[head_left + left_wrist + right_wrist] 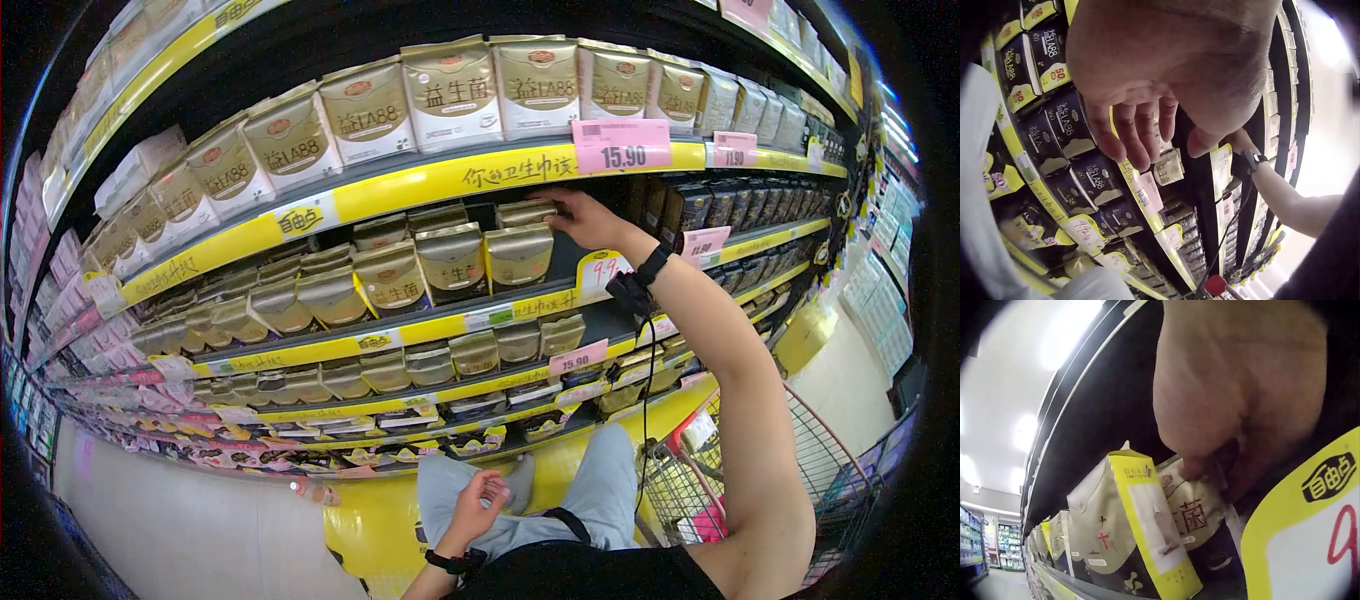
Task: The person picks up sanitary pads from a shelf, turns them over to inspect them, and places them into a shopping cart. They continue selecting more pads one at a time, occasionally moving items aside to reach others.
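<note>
My right hand reaches into the second shelf from the top. In the right wrist view, the thumb and fingers of this hand pinch the top edge of a gold and black package; the fingertips are partly hidden. That package stands beside a gold package with a yellow side panel. From the head view, another gold package stands in front of the one at my fingers. My left hand hangs above my lap, fingers loosely curled, holding nothing; the left wrist view shows the same hand near the lens.
Rows of similar packages fill the shelves above and below. A yellow price card stands right of the reached-into spot, below my wrist. A wire shopping cart is at my right, and a bottle lies on the floor at left.
</note>
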Available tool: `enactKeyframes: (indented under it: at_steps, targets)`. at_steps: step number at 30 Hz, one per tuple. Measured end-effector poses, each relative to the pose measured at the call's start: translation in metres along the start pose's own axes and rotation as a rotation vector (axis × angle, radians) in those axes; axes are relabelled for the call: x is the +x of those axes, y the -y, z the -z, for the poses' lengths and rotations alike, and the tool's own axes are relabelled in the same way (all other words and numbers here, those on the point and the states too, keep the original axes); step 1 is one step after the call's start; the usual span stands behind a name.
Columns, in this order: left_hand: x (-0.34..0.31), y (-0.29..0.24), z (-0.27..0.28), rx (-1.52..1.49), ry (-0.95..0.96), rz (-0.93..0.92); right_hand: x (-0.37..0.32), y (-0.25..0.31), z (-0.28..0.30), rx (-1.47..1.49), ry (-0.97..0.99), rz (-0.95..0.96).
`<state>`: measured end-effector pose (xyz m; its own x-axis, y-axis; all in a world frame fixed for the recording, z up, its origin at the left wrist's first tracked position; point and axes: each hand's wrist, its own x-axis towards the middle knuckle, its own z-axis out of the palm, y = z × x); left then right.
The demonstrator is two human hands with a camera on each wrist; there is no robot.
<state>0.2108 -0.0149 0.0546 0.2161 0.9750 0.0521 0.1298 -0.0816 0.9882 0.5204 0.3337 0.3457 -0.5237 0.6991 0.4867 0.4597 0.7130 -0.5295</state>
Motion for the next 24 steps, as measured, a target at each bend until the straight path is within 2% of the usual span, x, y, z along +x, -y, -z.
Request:
enactKeyframes:
  at_steps: [3,6,11,15,18,21,24]
  targets:
    - [-0.004,-0.001,0.001,0.006,-0.010,0.015,0.009,0.000,-0.006,0.005,0.037,-0.006]
    - [-0.003,0.006,0.000,0.010,0.008,0.012,0.011,0.002,-0.013,0.143,0.057,-0.025]
    - [-0.001,0.004,-0.005,0.003,0.040,-0.017,0.008,0.043,-0.007,0.223,0.099,-0.226]
    - [0.003,0.006,-0.010,0.016,0.079,0.003,0.011,0.024,-0.014,0.379,0.040,-0.335]
    - [0.003,0.010,-0.011,0.037,0.093,0.009,0.010,0.030,-0.013,0.348,0.012,-0.356]
    - [0.001,0.010,-0.010,0.049,0.089,0.010,0.011,0.060,-0.006,0.087,-0.027,-0.212]
    - [-0.002,0.009,-0.010,0.038,0.089,0.020,0.015,0.074,-0.008,-0.341,-0.006,0.077]
